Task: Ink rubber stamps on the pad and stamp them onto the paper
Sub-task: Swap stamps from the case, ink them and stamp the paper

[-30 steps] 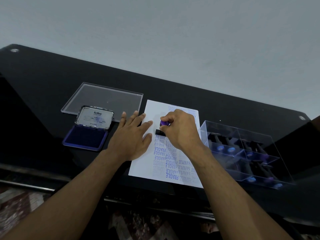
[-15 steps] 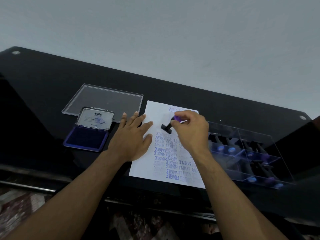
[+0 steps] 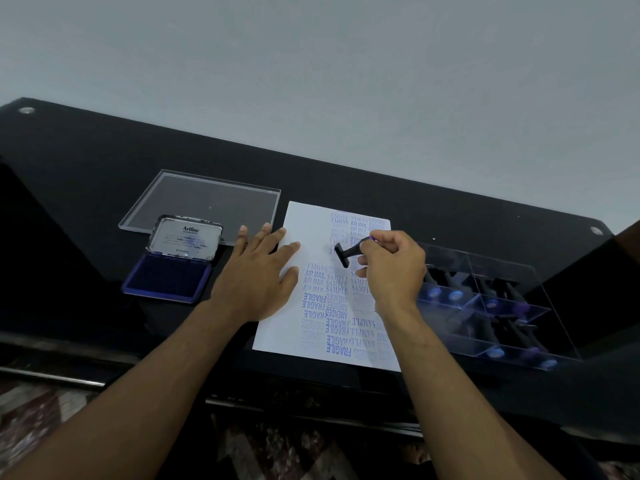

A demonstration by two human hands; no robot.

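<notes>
A white paper (image 3: 304, 223) covered with blue stamped words lies on the black table. My right hand (image 3: 393, 268) grips a black rubber stamp (image 3: 346, 252) by its purple-topped handle, holding it tilted just above the sheet's middle, stamp face turned left. My left hand (image 3: 258, 275) lies flat with spread fingers on the paper's left edge. The open ink pad (image 3: 169, 277), blue with its lid raised, sits left of my left hand.
A clear flat lid (image 3: 207, 199) rests behind the ink pad. A clear compartment box (image 3: 491, 303) holding several more stamps stands right of the paper. The black table (image 3: 86, 174) ends at a grey wall behind; its near edge runs below my forearms.
My right hand has lifted the stamp off the paper, tilted it, and drawn it slightly right. My left hand has stayed flat on the sheet.
</notes>
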